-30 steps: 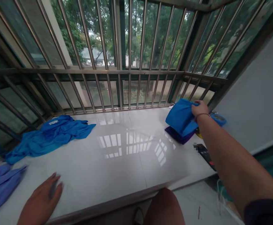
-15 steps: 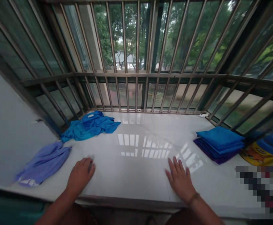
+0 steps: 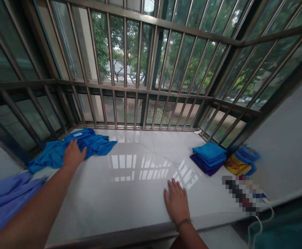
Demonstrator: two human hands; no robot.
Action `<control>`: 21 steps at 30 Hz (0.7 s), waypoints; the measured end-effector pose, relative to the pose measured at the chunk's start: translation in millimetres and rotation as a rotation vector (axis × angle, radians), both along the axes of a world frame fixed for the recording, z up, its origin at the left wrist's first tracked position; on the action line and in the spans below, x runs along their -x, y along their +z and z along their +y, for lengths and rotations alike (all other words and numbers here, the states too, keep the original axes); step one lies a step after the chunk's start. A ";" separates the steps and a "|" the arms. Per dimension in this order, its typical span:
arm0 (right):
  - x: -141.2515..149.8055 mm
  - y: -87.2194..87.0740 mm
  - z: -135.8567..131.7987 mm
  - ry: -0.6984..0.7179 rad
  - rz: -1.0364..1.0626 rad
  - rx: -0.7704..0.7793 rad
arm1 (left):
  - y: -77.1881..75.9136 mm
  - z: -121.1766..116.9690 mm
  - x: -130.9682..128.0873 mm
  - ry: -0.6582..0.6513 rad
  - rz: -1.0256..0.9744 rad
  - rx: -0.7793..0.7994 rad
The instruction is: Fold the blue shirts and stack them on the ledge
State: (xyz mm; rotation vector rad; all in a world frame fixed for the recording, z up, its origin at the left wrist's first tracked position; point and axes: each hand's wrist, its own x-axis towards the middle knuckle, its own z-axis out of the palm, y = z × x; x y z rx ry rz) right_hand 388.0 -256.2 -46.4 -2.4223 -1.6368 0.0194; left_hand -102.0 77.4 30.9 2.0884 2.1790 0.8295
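At the left of the head view, my left hand [image 3: 73, 154] reaches onto a crumpled blue garment [image 3: 97, 142] with a small white label. Its thumb stands apart from the fingers, and no cloth shows gripped between them. Below that forearm lies a lavender garment [image 3: 9, 193], partly covered by the arm. My right hand [image 3: 177, 202] rests palm down on the glossy white sill [image 3: 130, 204], fingers stretched out and holding nothing. To its right, farther back, sits a folded stack of cloth, bright blue [image 3: 210, 152] on top and dark purple [image 3: 201, 165] underneath.
Metal bars [image 3: 143, 91] close off the window behind the sill. A yellow and blue container [image 3: 240, 162] stands at the right wall, with a pixelated patch before it. A white cable [image 3: 254, 224] hangs over the sill's front edge at the right.
My left hand has moved forward and left from the bare sill onto the blue garment. My right hand stays flat on the sill. The view has shifted, showing more of the right wall.
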 end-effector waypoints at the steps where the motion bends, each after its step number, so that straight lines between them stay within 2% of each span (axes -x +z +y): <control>1: 0.1 0.5 -0.2 -0.001 0.006 0.000 | 6.4 6.9 -1.1 0.017 -0.012 -0.016; 4: 0.6 2.1 0.0 -0.005 0.020 -0.007 | 15.8 19.1 -5.5 -0.014 -0.011 0.103; 8: 1.6 3.1 0.4 -0.020 0.034 -0.028 | 4.6 17.1 -19.7 -0.084 0.110 0.325; 11: 2.1 4.4 -0.2 -0.011 0.038 -0.035 | 2.3 12.9 -37.4 -0.104 0.160 0.365; 14: 2.2 6.2 -0.9 -0.006 0.021 -0.023 | 15.6 3.3 -61.9 -0.197 0.159 0.332; 17: 2.5 6.2 -0.7 -0.010 0.018 -0.019 | 27.0 -33.7 -93.7 -0.339 0.137 0.257; 20: 3.0 5.2 -0.1 -0.005 0.017 -0.021 | 17.7 -112.7 -126.0 -0.518 0.104 0.221; 21: 3.1 5.5 0.0 -0.003 0.014 -0.022 | 9.7 -146.2 -134.7 -0.638 0.037 0.206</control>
